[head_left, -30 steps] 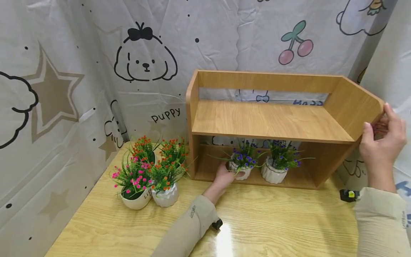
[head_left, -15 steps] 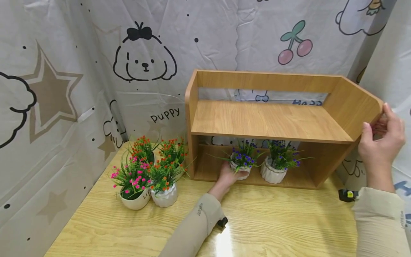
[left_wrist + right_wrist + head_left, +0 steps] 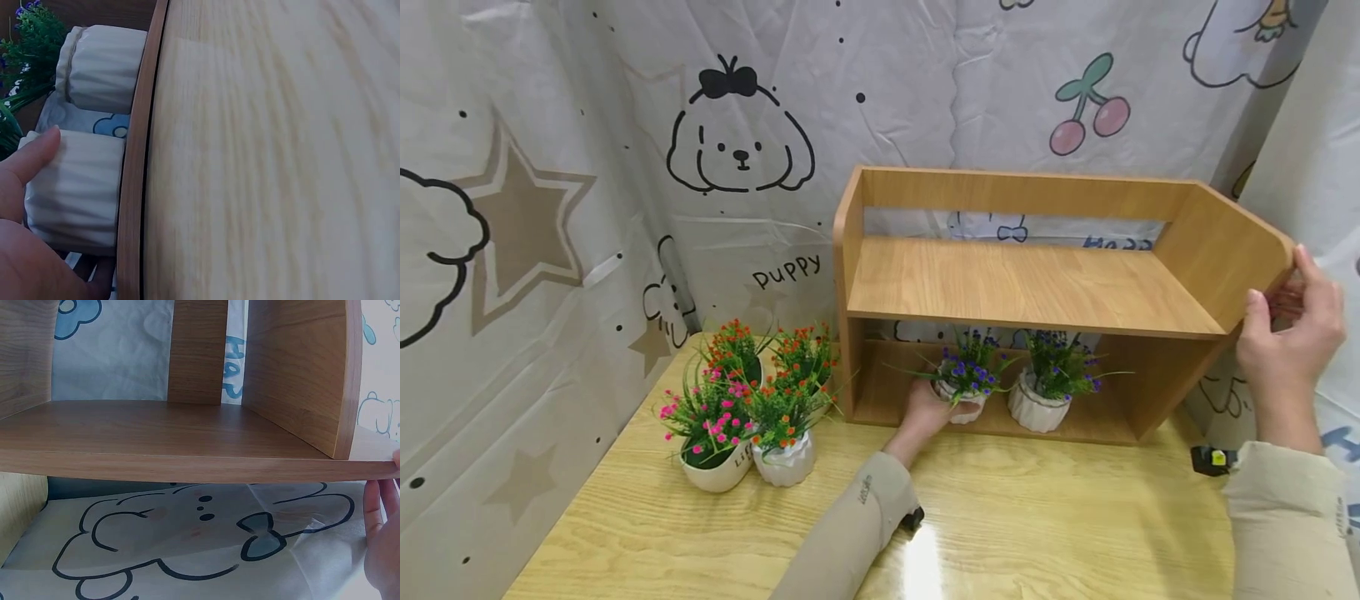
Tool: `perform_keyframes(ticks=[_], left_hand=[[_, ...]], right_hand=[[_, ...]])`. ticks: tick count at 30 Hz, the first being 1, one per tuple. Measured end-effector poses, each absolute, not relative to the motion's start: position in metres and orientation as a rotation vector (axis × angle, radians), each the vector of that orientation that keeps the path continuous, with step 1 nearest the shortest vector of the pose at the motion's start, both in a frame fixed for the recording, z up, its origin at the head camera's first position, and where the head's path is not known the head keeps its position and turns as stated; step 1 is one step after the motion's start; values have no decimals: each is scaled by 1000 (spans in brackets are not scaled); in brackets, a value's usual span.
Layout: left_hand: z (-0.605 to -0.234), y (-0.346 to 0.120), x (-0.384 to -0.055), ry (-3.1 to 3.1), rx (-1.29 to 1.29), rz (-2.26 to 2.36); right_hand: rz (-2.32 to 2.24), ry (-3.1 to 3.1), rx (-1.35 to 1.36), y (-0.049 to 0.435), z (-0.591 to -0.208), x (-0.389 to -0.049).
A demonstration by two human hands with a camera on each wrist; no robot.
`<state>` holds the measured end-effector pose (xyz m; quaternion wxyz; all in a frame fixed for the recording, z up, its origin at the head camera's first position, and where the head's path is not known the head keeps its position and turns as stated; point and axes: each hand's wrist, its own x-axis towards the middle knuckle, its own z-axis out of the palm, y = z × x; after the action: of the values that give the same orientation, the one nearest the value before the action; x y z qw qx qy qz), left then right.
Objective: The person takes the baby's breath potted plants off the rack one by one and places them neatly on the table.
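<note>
My left hand (image 3: 925,410) grips a ribbed white pot (image 3: 78,190) of purple flowers (image 3: 972,371) on the lower level of a wooden shelf unit (image 3: 1030,279). In the left wrist view its thumb lies across the pot's side, with other fingers partly hidden on the opposite side. A second ribbed white pot (image 3: 1039,407) with purple flowers stands just right of it, apart from it. My right hand (image 3: 1296,321) holds the front edge of the unit's right side panel (image 3: 1232,250), thumb in front. In the right wrist view that hand (image 3: 384,544) shows only partly, at the edge.
To the left of the shelf, several flower pots cluster on the light wooden table (image 3: 1037,525), among them a pink-flowered one (image 3: 715,467) and an orange-flowered one (image 3: 786,460). A small black object (image 3: 1210,460) lies near the right sleeve. Printed curtains (image 3: 760,242) hang behind.
My left forearm has shifted slightly right, while the hand stays at the left purple-flowered pot. That pot has hardly moved. The right hand keeps its place on the panel.
</note>
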<state>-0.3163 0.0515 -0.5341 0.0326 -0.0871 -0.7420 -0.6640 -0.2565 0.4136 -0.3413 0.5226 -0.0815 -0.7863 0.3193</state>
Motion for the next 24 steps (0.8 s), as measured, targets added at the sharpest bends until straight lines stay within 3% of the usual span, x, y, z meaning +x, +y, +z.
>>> perform_keyframes(ticks=[13, 24], left_hand=[[-530, 46, -310, -2457, -256, -1741], [-517, 33, -290, -2470, -321, -1765]], right_hand=[[765, -1839, -142, 385, -325, -238], [801, -1830, -145, 387, -326, -240]])
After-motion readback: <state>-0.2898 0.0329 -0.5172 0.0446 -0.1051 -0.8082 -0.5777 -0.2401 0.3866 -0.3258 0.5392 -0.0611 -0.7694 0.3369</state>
